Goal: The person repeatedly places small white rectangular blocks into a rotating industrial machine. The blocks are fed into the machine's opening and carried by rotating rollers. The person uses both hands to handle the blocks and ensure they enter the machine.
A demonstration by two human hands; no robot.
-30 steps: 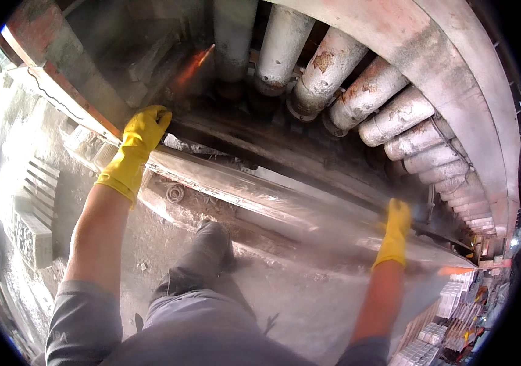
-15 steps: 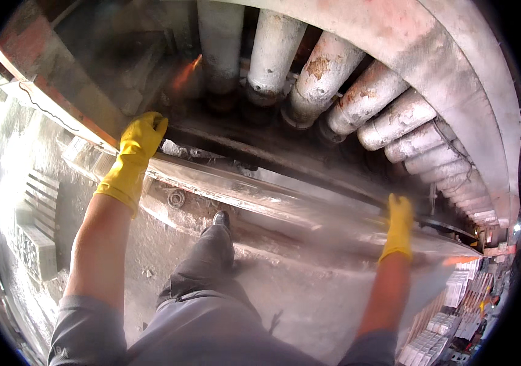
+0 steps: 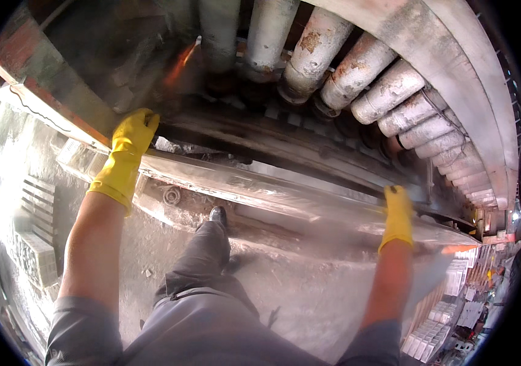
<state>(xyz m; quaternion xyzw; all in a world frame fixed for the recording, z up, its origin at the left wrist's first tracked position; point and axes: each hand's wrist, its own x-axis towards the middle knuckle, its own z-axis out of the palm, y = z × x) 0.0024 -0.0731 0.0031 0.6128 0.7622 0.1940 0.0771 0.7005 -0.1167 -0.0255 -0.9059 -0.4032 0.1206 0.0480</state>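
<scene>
Both my hands wear yellow rubber gloves. My left hand (image 3: 133,133) has its fingers curled over the left end of a long, flat, dark board-like piece (image 3: 242,135), dusty on top. Farther right, my right hand (image 3: 398,210) is closed at the same piece's near edge, slightly blurred. The piece lies lengthwise between the hands, beyond a pale, dusty metal rail (image 3: 260,189) that runs across in front of me. What the curled fingers press on underneath is hidden. A gap between piece and rail shows light and rubble below.
A row of worn, whitish cylinders (image 3: 318,49) stands beyond the piece, under a broad curved beam (image 3: 449,67). An orange streak (image 3: 182,61) glows at far left. A slatted pallet (image 3: 38,204) and a block stack (image 3: 36,259) are left; stacked pale pieces (image 3: 428,338) right.
The view has shifted a little, with the cylinders higher in the picture. Both gloved hands keep their hold, and more of the dark piece's dusty top shows.
</scene>
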